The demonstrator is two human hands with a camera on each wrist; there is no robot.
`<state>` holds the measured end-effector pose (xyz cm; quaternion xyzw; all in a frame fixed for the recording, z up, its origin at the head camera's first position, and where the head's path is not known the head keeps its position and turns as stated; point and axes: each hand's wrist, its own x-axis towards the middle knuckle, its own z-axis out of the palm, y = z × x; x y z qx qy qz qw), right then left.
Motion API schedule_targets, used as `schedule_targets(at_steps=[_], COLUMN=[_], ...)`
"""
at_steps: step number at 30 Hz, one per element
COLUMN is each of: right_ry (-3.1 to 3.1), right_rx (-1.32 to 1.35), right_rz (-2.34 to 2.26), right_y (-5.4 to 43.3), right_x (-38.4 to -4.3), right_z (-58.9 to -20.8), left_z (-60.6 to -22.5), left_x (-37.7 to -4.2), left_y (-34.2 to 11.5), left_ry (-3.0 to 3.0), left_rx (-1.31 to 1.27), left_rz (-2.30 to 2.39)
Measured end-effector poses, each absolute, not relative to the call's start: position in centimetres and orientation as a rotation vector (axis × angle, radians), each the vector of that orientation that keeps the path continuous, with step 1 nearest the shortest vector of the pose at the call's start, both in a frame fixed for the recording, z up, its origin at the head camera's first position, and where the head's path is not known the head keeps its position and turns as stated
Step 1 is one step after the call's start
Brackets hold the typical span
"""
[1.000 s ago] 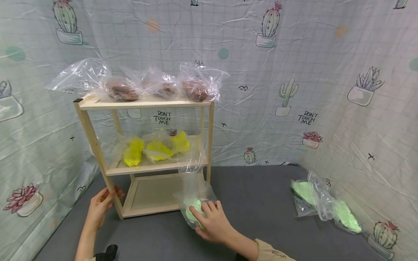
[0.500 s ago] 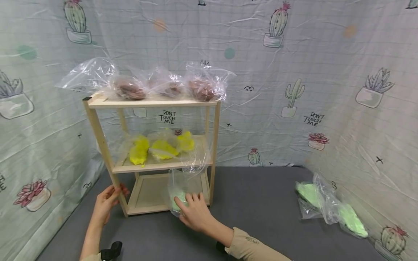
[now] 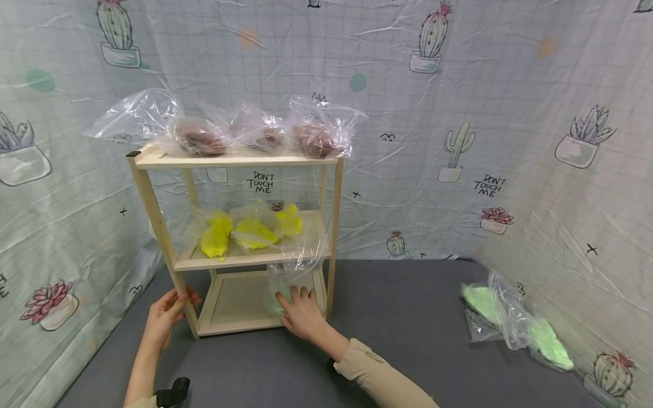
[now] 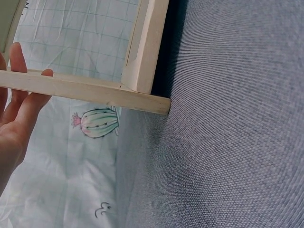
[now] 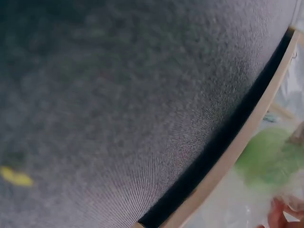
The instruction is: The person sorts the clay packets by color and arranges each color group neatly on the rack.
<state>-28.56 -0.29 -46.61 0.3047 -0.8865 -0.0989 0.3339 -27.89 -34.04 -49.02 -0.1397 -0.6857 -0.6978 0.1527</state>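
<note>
A small three-tier wooden shelf (image 3: 257, 262) stands on the dark grey cloth. My left hand (image 3: 162, 320) grips its front left post near the bottom; the left wrist view has fingers on both sides of the post (image 4: 102, 93). My right hand (image 3: 306, 317) holds a clear plastic bag (image 3: 275, 279) with a light green lump (image 5: 268, 156) inside, at the bottom tier's front edge. In the head view the hand covers much of the lump, and the bag's upper part rises under the middle tier.
Bags with yellow lumps (image 3: 255, 233) lie on the middle tier, one with loose plastic (image 3: 308, 249) hanging over its front edge. Bags with brown lumps (image 3: 200, 139) fill the top. More bagged green lumps (image 3: 548, 343) lie at the right. A cactus-print sheet (image 3: 388, 85) surrounds the table.
My right hand has carried the green bag left and forward, from before the shelf's right side to the bottom tier. The left hand keeps its grip on the post.
</note>
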Motion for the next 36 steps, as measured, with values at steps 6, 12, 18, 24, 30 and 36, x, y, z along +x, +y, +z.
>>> schedule_targets(at_steps=[6, 12, 18, 24, 30, 36], right_ry=[-2.534, -2.643, -2.599, -2.685, -2.707, -2.715], right_rx=[0.911, 1.099, 1.17, 1.207, 1.254, 1.27], right_rz=[-0.166, 0.007, -0.071, -0.062, 0.015, -0.059], right_y=[-0.2, 1.1, 2.6, 2.9, 2.8, 1.6], right_x=[-28.5, -28.5, -28.6, -28.8, -29.0, -28.9], right_z=[-46.5, -46.0, -45.7, -45.4, -45.7, -45.7], left_z=[-50.6, -47.8, -46.8, -51.7, -52.2, -51.4], left_x=[-29.0, -26.9, -26.1, -29.5, -29.8, -29.4], left_y=[-35.0, -33.0, -32.3, -35.4, -35.5, -35.1], left_ry=[-2.004, -1.973, -2.016, -1.99, -1.994, -2.005], left_rx=[-0.337, -0.375, -0.299, -0.266, -0.228, -0.269], left_rz=[-1.972, -1.97, -1.944, -1.948, -1.952, -1.955])
